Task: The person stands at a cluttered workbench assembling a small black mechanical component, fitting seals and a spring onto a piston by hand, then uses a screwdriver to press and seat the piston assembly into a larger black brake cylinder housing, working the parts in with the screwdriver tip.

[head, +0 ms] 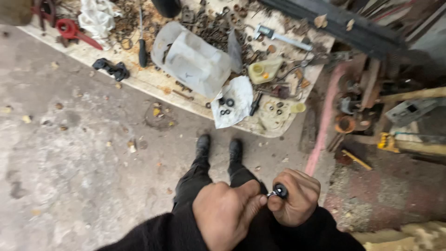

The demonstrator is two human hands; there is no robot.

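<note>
Low in the head view, both hands meet over my legs. My right hand (297, 197) is closed around a small round black part with a pale centre (280, 190). My left hand (225, 214) pinches a thin shiny metal piece (272, 194) against that part with thumb and forefinger. Below them stand my black trousers and black shoes (218, 146) on the concrete floor.
A low board (153, 81) lies ahead, strewn with rusty small parts, a cut white plastic jug (193, 58), a white sheet with black rings (232, 102), a caliper (281, 37), a screwdriver (142, 46) and a red tool (74, 31). Scrap metal and wood pile up at the right.
</note>
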